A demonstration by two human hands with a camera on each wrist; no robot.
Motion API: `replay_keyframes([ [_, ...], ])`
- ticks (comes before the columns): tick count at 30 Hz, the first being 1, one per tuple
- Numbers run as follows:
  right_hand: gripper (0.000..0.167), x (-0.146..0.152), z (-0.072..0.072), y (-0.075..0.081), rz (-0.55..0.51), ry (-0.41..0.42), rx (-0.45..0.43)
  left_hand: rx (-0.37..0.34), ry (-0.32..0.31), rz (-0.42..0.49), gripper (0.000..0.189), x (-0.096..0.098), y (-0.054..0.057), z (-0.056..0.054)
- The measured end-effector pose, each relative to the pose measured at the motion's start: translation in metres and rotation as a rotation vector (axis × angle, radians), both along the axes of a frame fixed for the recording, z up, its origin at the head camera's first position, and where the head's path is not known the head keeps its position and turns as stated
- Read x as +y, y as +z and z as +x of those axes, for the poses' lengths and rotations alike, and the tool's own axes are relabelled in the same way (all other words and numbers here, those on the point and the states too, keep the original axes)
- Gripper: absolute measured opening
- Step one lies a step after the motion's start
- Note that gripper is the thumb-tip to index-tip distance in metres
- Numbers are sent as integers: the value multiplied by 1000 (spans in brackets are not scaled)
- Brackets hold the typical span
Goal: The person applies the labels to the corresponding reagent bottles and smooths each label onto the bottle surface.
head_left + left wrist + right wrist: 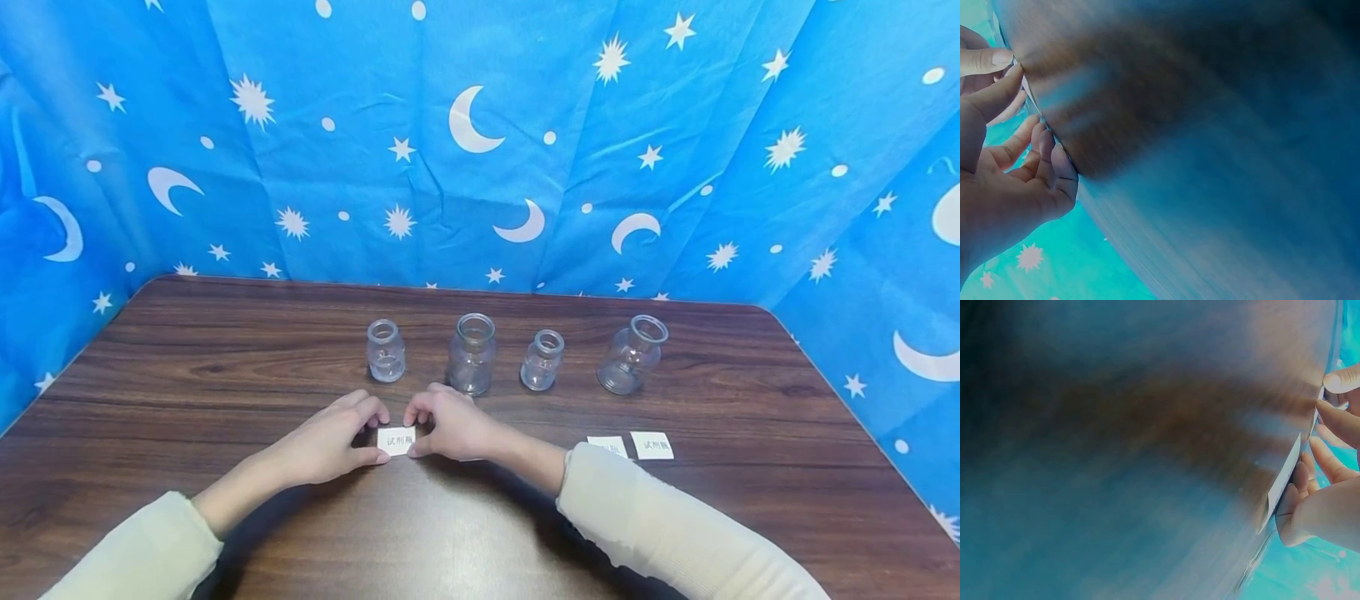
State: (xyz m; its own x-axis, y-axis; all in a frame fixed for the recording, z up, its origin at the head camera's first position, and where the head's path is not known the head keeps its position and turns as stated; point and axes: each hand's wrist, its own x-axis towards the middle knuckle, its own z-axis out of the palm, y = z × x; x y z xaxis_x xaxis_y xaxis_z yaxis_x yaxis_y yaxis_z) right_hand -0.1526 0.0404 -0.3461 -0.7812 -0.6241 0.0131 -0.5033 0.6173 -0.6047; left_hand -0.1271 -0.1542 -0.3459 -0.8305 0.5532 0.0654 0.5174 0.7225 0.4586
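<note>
- Head view: left hand (326,440) and right hand (456,427) both pinch the white label (396,441), which is between them; glass jars (472,367) stand beyond the hands.
- Left wrist view: the label appears edge-on, between both hands' fingers.
- Right wrist view: another paper slip (1284,477), perhaps also a label, lies just beside the right hand.

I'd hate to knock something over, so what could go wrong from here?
The right hand is close in front of the second glass jar from the left and might bump it. The held label might bend if that hand and the left hand push together. The right sleeve overlaps another printed label in the head view and could brush it askew.
</note>
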Motion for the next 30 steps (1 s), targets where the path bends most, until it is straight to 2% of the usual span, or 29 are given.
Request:
replay_keyframes([
  [12,22,-1,0,0,16,-2,-7,-10,-19,13,20,1,-1,-1],
  [23,25,-1,0,0,-34,12,-33,-38,-31,30,21,0,-1,-1],
  [30,19,1,-2,0,-83,22,-107,-66,-36,129,19,-1,2,-3],
])
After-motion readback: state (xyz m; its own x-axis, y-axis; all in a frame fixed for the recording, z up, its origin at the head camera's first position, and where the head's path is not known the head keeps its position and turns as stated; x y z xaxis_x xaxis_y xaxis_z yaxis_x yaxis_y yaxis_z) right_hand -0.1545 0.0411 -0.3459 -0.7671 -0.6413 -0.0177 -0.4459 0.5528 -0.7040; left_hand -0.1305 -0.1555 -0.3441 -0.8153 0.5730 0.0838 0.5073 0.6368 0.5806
